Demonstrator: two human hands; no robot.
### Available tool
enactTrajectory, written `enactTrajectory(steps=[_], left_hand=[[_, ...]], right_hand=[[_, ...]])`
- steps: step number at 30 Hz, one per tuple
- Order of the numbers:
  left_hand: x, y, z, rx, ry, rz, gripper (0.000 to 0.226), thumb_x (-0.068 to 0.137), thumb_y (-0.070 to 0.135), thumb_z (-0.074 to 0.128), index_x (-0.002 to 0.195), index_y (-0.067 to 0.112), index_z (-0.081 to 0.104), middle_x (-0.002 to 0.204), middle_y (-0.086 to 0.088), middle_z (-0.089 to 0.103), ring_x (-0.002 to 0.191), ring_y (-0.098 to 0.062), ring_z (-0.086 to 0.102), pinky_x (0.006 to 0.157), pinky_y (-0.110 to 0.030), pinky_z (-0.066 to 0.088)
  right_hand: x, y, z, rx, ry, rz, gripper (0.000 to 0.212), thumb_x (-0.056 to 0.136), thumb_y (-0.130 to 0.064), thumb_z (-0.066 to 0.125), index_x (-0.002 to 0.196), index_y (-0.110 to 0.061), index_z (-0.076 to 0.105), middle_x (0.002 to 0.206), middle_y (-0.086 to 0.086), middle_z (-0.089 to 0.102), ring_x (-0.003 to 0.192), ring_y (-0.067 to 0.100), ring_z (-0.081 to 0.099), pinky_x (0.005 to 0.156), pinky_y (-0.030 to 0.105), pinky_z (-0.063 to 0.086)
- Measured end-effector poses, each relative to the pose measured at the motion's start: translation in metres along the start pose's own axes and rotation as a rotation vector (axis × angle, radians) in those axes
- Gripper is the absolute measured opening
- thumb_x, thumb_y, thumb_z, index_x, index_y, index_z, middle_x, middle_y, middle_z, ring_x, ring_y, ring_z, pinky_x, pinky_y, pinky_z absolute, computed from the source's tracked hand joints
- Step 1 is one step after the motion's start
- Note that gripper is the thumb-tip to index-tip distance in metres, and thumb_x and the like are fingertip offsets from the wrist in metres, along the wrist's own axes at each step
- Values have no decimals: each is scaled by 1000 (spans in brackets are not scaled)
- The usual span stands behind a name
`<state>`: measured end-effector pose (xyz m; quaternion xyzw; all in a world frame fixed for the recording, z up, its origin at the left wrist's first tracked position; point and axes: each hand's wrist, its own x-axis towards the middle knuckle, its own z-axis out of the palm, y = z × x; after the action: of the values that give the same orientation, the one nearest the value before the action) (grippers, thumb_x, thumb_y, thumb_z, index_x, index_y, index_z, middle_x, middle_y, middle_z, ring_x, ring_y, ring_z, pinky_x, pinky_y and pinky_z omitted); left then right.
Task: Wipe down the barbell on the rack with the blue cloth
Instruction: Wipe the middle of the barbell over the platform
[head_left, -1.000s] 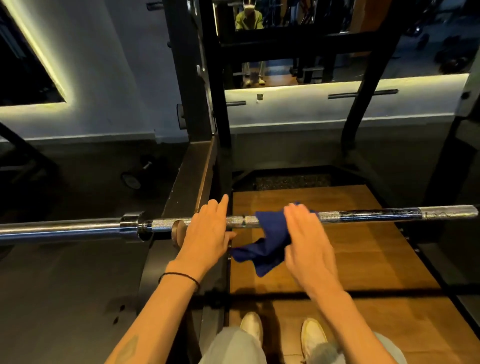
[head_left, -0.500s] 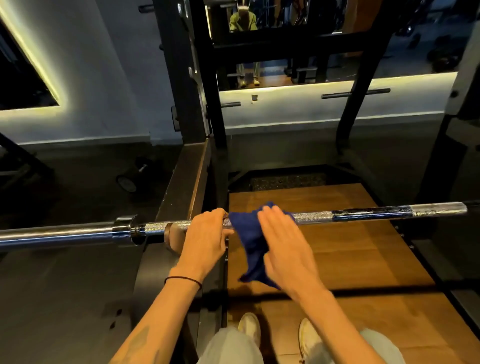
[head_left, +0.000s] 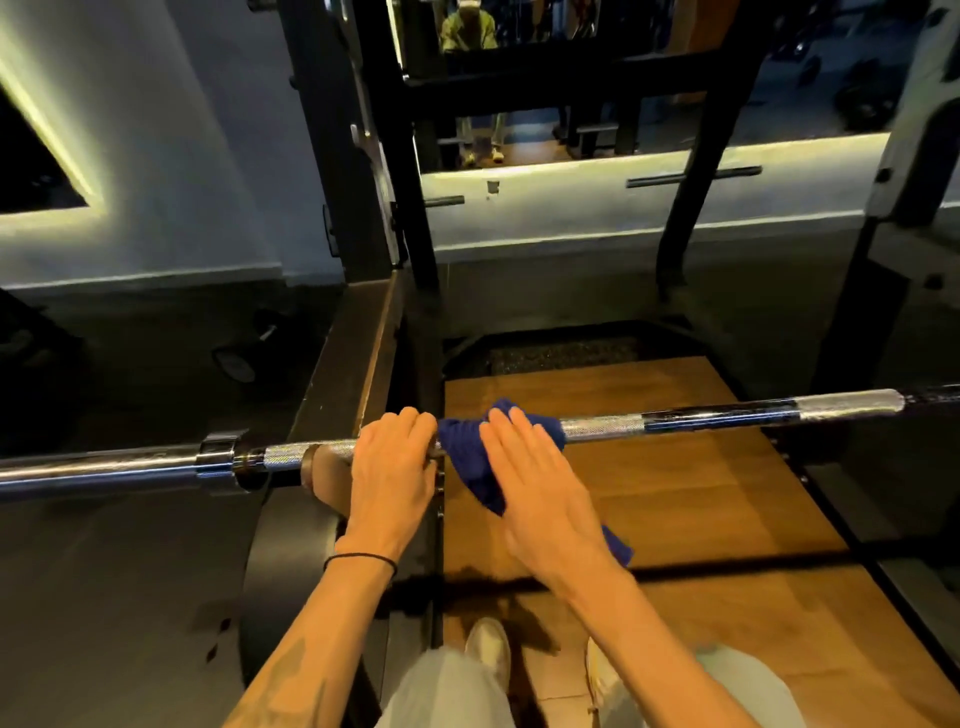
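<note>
Your left hand (head_left: 392, 467) gripped the barbell (head_left: 675, 418) w/ curled fingers, just beside the rack (head_left: 363, 332) upright. Your right hand (head_left: 540, 499) lay flat, fingers straight, pressing the blue cloth (head_left: 467, 457) draped over the barbell, next to the left hand.

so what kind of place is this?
Almost certainly a gym. A knurled steel barbell sits across a black rack, over a wooden lifting platform, and a dumbbell lies on the dark floor to the left.

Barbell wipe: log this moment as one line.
left hand grips barbell | right hand presses blue cloth on bar | fingers straight
</note>
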<state>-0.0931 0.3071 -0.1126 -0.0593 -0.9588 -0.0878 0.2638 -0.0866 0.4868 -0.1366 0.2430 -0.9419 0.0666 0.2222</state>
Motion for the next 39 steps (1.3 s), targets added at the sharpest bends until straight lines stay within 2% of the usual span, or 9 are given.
enactTrajectory(steps=[3, 7, 14, 18, 21, 25, 31, 36, 39], left_hand=[[12, -5, -4, 41, -102, 43, 36, 75, 33, 81, 96, 21, 55, 83, 2, 53, 72, -19, 51, 69, -33, 37], [30, -5, -6, 159, -261, 170, 49, 89, 69, 46, 109, 26, 60, 88, 6, 44, 75, -10, 41, 67, -28, 32], [30, 8, -10, -15, -405, 119, 17, 97, 38, 48, 101, 22, 45, 101, 0, 55, 79, -14, 49, 72, -28, 32], [36, 7, -17, -8, -528, 120, 30, 99, 32, 51, 125, 17, 49, 121, -4, 59, 105, -23, 58, 90, -35, 45], [27, 9, -15, 10, -426, 105, 31, 99, 34, 53, 127, 19, 53, 115, -2, 60, 102, -20, 57, 88, -33, 45], [11, 8, -4, -47, -186, 90, 24, 90, 26, 68, 113, 19, 64, 98, 1, 66, 90, -20, 61, 82, -33, 47], [-12, 18, 16, -241, 184, 16, 31, 81, 4, 67, 111, 10, 68, 104, -6, 68, 98, -19, 58, 94, -32, 43], [-2, 15, 10, -193, -40, -60, 38, 92, 50, 50, 113, 21, 62, 101, 4, 61, 92, -13, 54, 85, -30, 44], [18, 12, 4, -24, -146, 32, 49, 99, 59, 34, 121, 26, 64, 91, 8, 60, 80, -11, 55, 74, -30, 46]], right_hand=[[-15, 45, 4, 56, 112, 151, 66, 77, -7, 42, 142, 7, 48, 150, 24, 45, 140, 41, 42, 116, 45, 24], [-15, 46, 6, 205, 132, 462, 87, 73, 4, 72, 152, 1, 35, 160, 16, 33, 151, 33, 21, 123, 42, 17], [11, -24, 10, 21, 6, 9, 97, 64, -11, 74, 153, -3, 35, 161, 17, 31, 151, 34, 23, 122, 43, 8], [-5, 20, 9, 133, 44, 97, 78, 73, -8, 66, 148, -3, 45, 156, 15, 40, 146, 31, 36, 121, 39, 17], [-23, 54, 12, 146, 172, 332, 69, 81, -6, 37, 150, 0, 39, 158, 16, 37, 149, 29, 28, 124, 38, 14], [-10, 28, 9, 165, 152, 584, 95, 70, 6, 69, 155, -3, 27, 162, 15, 27, 153, 30, 12, 125, 44, 9], [3, -33, 22, -71, 75, 26, 87, 79, -6, 48, 157, -1, 8, 164, 21, 8, 153, 36, 9, 126, 45, 2], [-11, 30, 3, 92, 46, 209, 97, 53, 4, 84, 143, 1, 49, 151, 20, 45, 140, 35, 42, 118, 40, 17], [-27, 62, -2, 166, 94, 392, 97, 64, 9, 78, 151, -1, 37, 159, 14, 33, 150, 30, 25, 124, 43, 14]])
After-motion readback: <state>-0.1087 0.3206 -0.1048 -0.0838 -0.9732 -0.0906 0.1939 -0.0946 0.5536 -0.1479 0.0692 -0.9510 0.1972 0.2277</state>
